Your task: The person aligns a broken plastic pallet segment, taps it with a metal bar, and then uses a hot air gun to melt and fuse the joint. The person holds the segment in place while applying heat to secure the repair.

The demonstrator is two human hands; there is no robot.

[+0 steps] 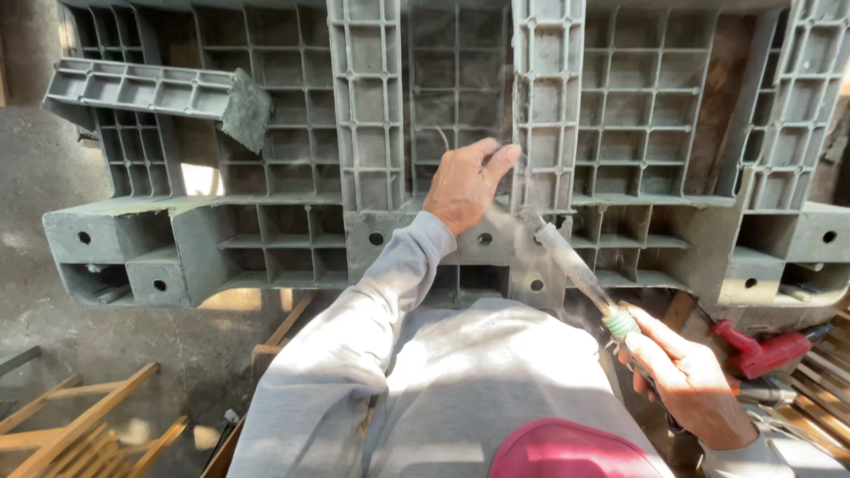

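A large grey plastic pallet (266, 186) lies upturned in front of me, its ribbed grid underside facing up. My left hand (465, 184) rests on the pallet near its middle, fingers pinched together by a vertical ribbed bar (547, 106). My right hand (686, 376) grips the green-banded handle of a long rod-shaped tool (575, 265). The tool's tip touches the pallet just below my left hand, and thin smoke rises there. A broken-off grey pallet piece (150, 93) lies across the upper left.
A red power tool (761, 352) lies under the pallet's right edge, beside wooden slats (819, 398). Wooden frame pieces (80, 425) sit at the lower left on a concrete floor (53, 177). My grey sleeves and a red cap brim fill the bottom.
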